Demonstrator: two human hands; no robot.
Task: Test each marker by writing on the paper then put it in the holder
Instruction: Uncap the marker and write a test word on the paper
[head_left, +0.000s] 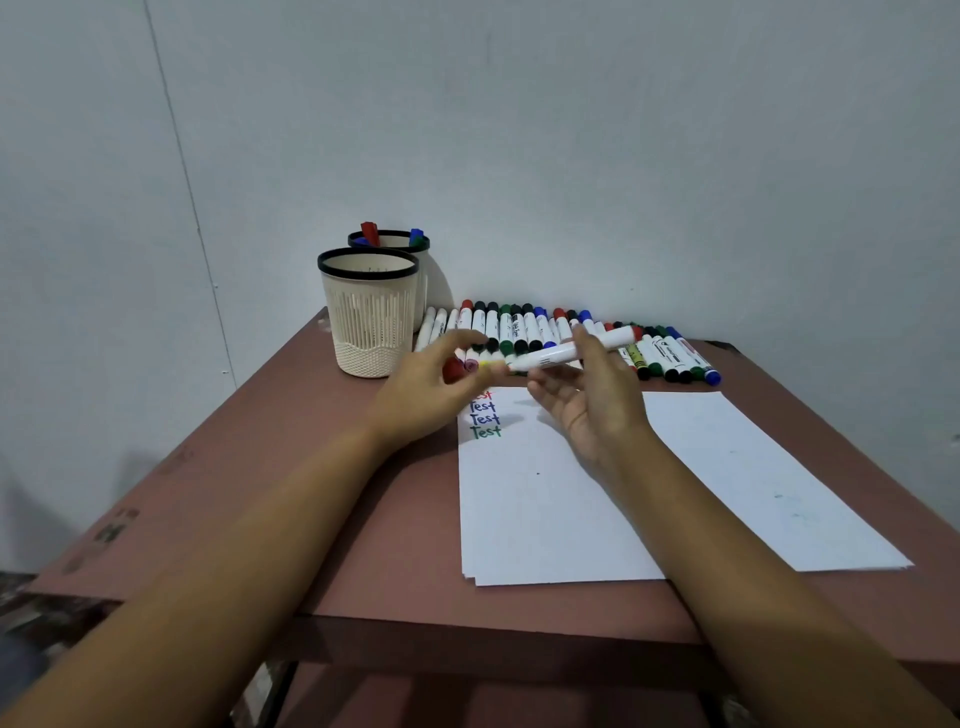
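Observation:
My right hand holds a white marker with a red end, level above the top of the paper. My left hand grips its red cap, just pulled off the marker's left tip. The paper lies on the brown table and carries several lines of "Test" in red, blue and green at its top left, partly hidden by my left hand. A cream holder with a black rim stands at the back left. Behind it a second holder has a red and a blue marker in it.
A long row of capped markers in red, black, green and blue lies along the wall behind the paper. The grey wall closes the table at the back. The table's front edge is near my forearms.

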